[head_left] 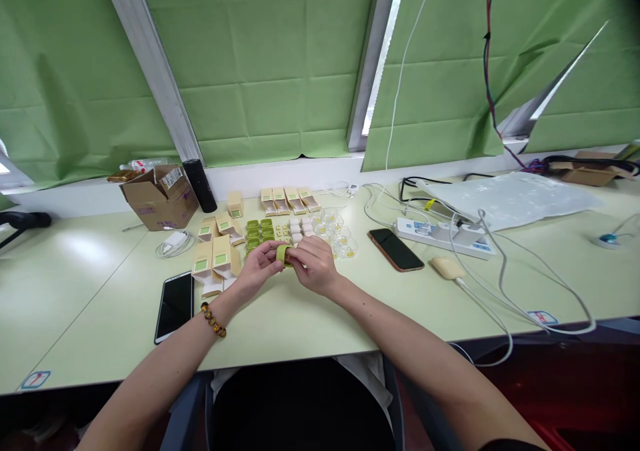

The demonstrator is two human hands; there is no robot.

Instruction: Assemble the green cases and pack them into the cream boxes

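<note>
Between my hands, above the table's front half, is a small curved green plastic piece (281, 255), rounded like a small case shell. My left hand (257, 267) pinches its left side, and the fingers of my right hand (316, 264) are closed at its right side, partly hiding it. Just beyond the hands stand rows of similar green pieces (253, 233). Beside them lie small cream pieces (283, 229), pale pink blocks (296, 227) and clear rounded plastic parts with yellow spots (333, 224). Open cream cartons with green windows (221, 259) stand left of my left hand.
More cream cartons (287, 201) line the back. A white phone (175, 306) lies left, a dark phone (396, 249) right. Farther right are a power strip (445, 236), a cream charger (447, 268) and looping cables. A cardboard box (163, 201) and black cylinder (200, 185) stand back left.
</note>
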